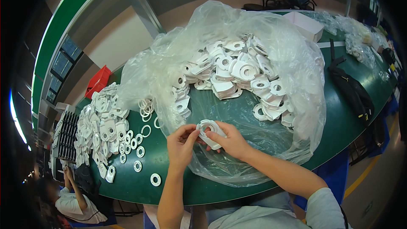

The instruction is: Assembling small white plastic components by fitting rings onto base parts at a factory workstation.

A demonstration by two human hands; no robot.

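Left hand [180,147] and right hand [232,142] both pinch a white holed plate [214,127] between thumb and fingers, above a clear plastic bag [254,163], in from the near edge of the green bench [135,186]. Any marking on the plate is too small to read. White plates [243,71] heap toward the far edge.

Wide head-worn view — down over green table [127,185]
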